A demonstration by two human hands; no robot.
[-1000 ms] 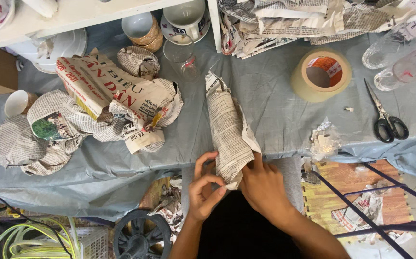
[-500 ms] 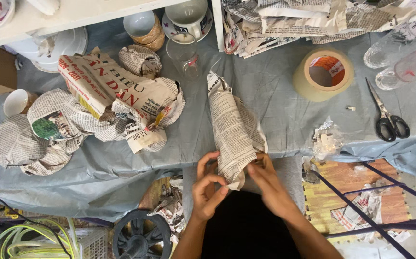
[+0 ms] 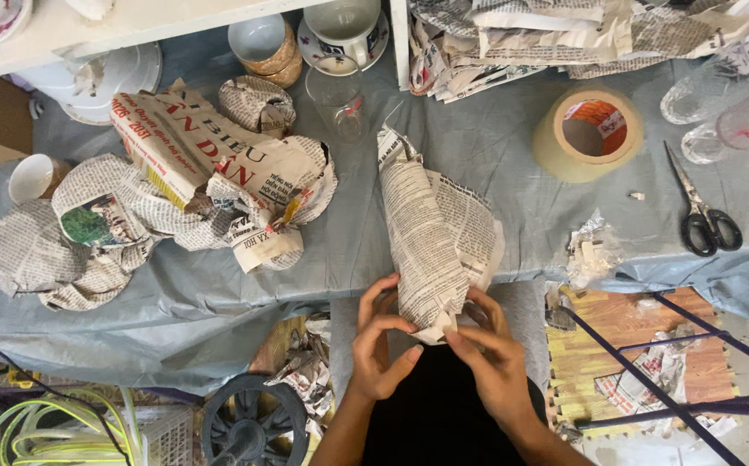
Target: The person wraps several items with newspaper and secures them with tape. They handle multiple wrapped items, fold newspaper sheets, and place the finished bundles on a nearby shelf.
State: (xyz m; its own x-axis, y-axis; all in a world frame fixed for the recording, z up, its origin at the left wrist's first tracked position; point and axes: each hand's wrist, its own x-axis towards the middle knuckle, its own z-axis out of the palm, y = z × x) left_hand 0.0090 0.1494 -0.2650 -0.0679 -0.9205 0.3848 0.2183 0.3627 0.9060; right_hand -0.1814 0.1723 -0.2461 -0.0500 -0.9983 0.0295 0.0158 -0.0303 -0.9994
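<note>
Both hands pinch the newspaper-wrapped bundle (image 3: 431, 233) at its 6 o'clock end: left hand (image 3: 380, 345) with fingers curled, right hand (image 3: 487, 358) with fingertips pressed together. Contents hidden by paper.

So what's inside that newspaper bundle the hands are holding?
Only crumpled newsprint shows: the newspaper bundle is wrapped all around, and the left hand and right hand pinch its near end. Whatever is inside is covered.

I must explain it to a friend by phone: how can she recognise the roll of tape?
Start at the grey-blue table cover. Right of the newspaper-wrapped bundle in both hands, left of the scissors, lies the roll of tape: the only beige ring, orange inside.
</note>
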